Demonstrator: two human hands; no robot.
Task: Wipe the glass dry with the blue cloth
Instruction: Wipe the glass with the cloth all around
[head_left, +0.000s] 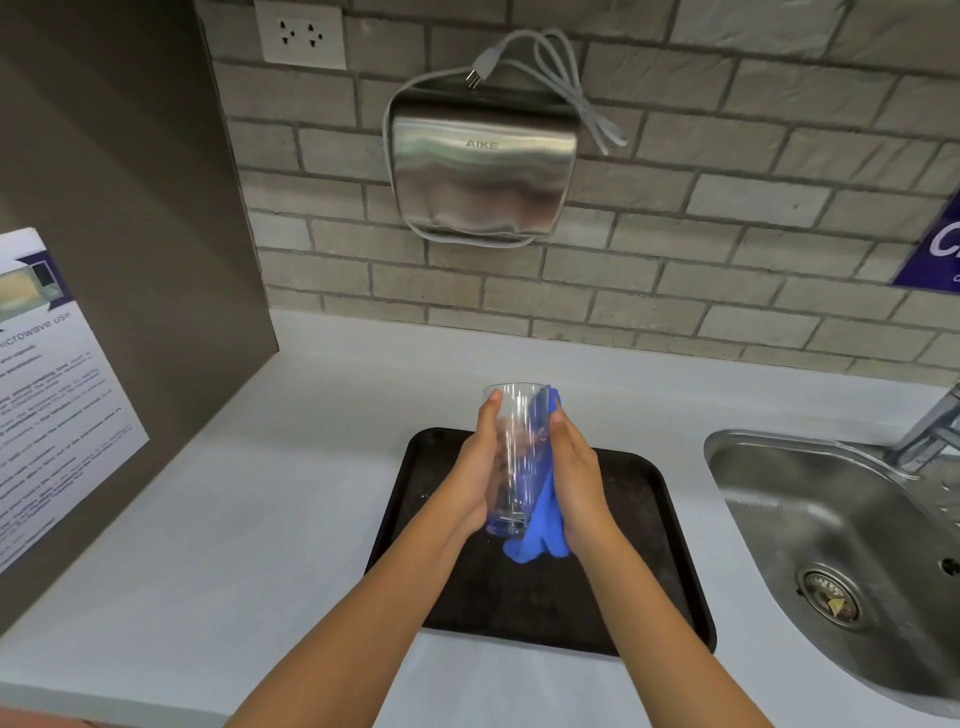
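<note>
A tall clear glass (514, 457) is held upright above a black tray (644, 561). My left hand (478, 467) wraps its left side, thumb near the rim. My right hand (576, 478) presses the blue cloth (540, 525) flat against the glass's right side. The cloth runs from the rim down past the base, and its loose end hangs below my right palm. Part of the cloth is hidden between hand and glass.
A steel sink (841, 530) with a tap (930, 431) lies to the right. On the brick wall hangs a metal hand dryer (483, 171) with its unplugged cord, beside a socket (301, 36). A paper notice (52, 384) is on the left panel. The pale countertop (270, 509) surrounds the tray.
</note>
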